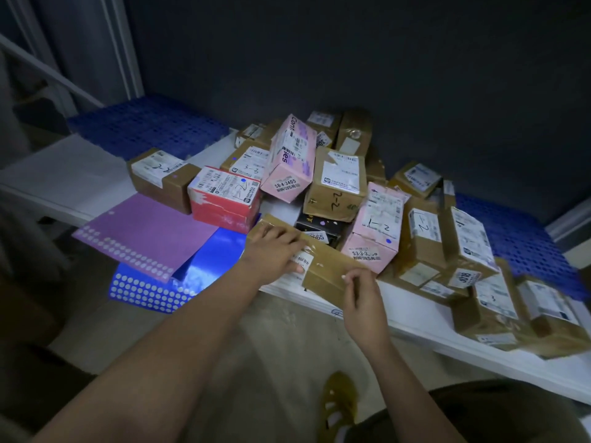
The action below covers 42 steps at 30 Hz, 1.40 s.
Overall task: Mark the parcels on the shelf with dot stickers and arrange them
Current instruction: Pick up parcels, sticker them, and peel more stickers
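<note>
The left hand [275, 251] is lying with straight fingers flat on a long brown taped cardboard parcel [315, 266] at the front edge of the white shelf [415, 318]. The right hand [363, 295] is pinching its fingers together at the parcel's near edge; what they are holding is too small to tell. A purple dot-sticker sheet [147, 235] is overlapping a blue dot-sticker sheet [179, 276] to the left.

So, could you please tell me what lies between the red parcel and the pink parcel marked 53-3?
In the head view, a small black box sits between the red parcel and that pink parcel, just behind the long brown parcel under both hands.
</note>
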Tool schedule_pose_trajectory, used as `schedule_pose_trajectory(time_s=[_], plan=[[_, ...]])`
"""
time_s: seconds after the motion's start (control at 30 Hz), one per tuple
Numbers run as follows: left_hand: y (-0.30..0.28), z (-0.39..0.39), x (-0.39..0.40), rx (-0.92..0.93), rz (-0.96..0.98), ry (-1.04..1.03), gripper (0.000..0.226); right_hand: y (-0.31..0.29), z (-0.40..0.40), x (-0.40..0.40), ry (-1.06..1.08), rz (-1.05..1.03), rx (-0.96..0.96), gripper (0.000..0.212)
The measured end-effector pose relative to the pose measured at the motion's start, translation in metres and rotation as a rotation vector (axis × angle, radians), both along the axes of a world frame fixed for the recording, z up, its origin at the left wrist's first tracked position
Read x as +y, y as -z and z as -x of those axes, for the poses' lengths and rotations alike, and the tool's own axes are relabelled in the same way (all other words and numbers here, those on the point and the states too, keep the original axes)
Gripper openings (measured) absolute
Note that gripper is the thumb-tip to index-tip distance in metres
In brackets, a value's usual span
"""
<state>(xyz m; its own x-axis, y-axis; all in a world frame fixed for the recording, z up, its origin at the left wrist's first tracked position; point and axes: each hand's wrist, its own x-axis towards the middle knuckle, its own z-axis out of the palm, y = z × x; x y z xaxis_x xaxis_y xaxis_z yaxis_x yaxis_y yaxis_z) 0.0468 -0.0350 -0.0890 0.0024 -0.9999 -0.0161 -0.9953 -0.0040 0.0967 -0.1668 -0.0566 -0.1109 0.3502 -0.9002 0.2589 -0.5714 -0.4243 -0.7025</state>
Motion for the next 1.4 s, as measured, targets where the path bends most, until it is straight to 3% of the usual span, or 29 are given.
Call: schedule_pose_trajectory(time_s=[0.17,0.3,0.47,0.63,0.73,0.8,0.9,1.03,1.1,1.17,1.23,1.3,1.4], plan=[[0.007,0.005,0.003,-0.065,0.053,0.008,0.062,0.000,0.002,-0.002,0.064,-0.017,-0.056,0.006],[0.011,0.008,0.003,-0.011,0.300,0.052,0.058,0.000,0.006,-0.003,0.099,0.026,-0.075,0.006],[0.005,0.014,0.001,0.058,0.296,-0.030,0.070,-0.002,0.004,-0.010,0.107,0.465,0.036,0.023],[-0.002,0.013,-0.003,0.088,0.187,-0.093,0.089,0.007,-0.006,-0.017,-0.034,0.776,0.267,0.020],[-0.002,0.010,-0.007,0.101,0.139,-0.095,0.090,0.014,-0.005,-0.025,-0.053,0.901,0.394,0.016],[-0.003,0.010,-0.009,0.087,0.105,-0.092,0.078,0.015,-0.003,-0.026,-0.077,0.935,0.433,0.012],[-0.005,0.010,-0.013,0.104,0.081,-0.094,0.053,0.009,0.001,-0.024,-0.155,0.895,0.476,0.014],[-0.007,0.008,-0.015,0.133,0.054,-0.100,0.051,-0.003,0.014,-0.019,-0.275,0.706,0.306,0.014],[-0.008,0.009,-0.014,0.135,0.050,-0.101,0.051,-0.008,0.015,-0.018,-0.193,0.577,0.311,0.035],[-0.010,0.010,-0.013,0.137,0.042,-0.103,0.050,-0.009,0.013,-0.019,-0.097,0.463,0.467,0.070],[-0.012,0.011,-0.010,0.135,0.034,-0.106,0.050,-0.006,0.011,-0.020,-0.065,0.442,0.574,0.084],[-0.013,0.014,-0.003,0.141,0.033,-0.113,0.055,-0.005,0.013,-0.017,-0.065,0.454,0.553,0.083],[-0.009,0.024,0.017,0.213,0.094,-0.107,0.082,-0.007,0.021,-0.007,-0.067,0.452,0.531,0.073]])
